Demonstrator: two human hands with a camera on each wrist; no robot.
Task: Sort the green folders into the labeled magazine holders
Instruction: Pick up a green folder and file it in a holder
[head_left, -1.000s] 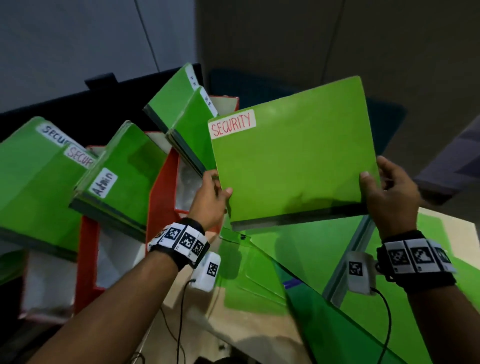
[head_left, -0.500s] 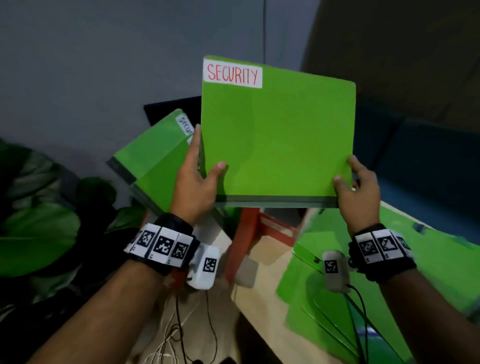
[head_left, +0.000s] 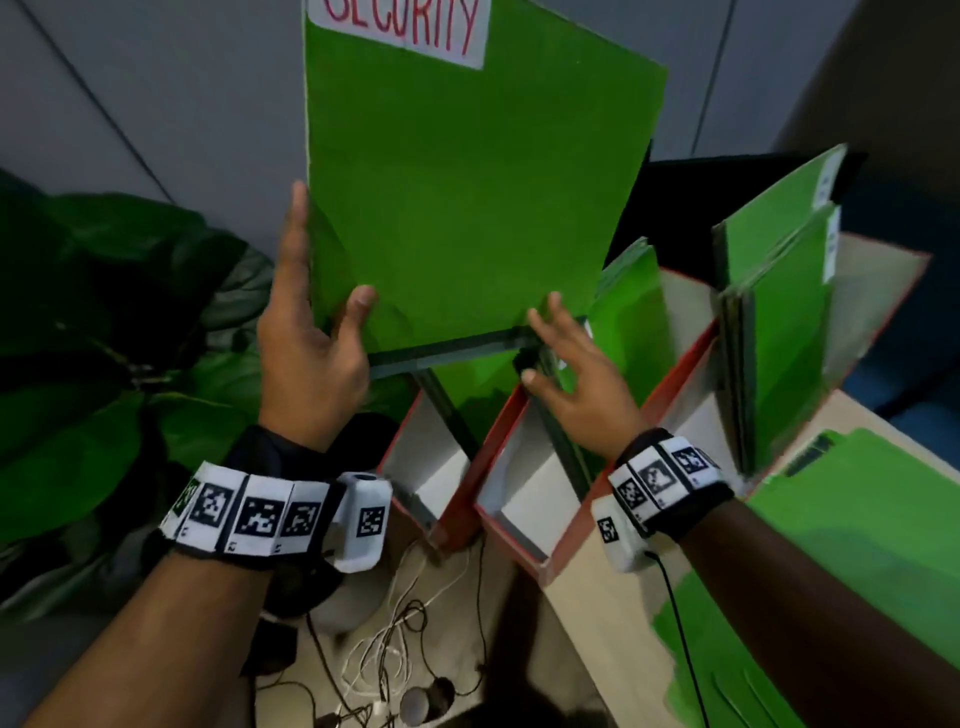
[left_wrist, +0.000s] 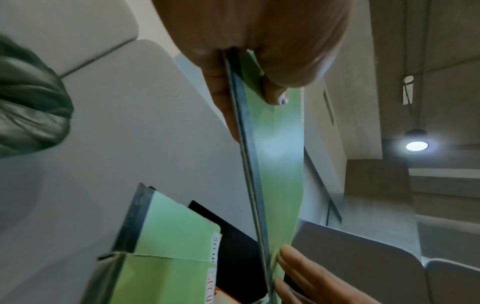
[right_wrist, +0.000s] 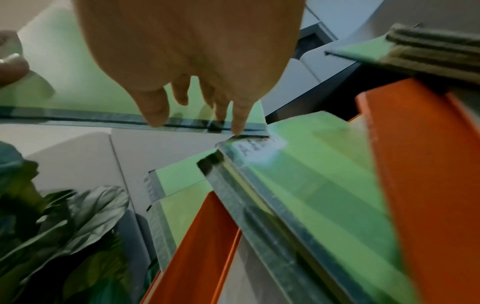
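Observation:
I hold a green folder labelled SECURITY upright above the red magazine holders. My left hand pinches its lower left corner, thumb on the front and fingers behind, as the left wrist view shows with the left hand on the folder. My right hand is at the lower right corner with straight, spread fingers. In the right wrist view the fingertips just touch the dark spine. Below stand green folders in the left holder and Admin-labelled folders in the middle one.
A third holder at the right holds several green folders. More green folders lie flat on the table at the right. A large leafy plant stands to the left. Cables lie on the floor below.
The SECURITY folder has moved up and left, over the left holders. My right hand has let go of its lower right corner and now only touches the spine. The left hand keeps its grip.

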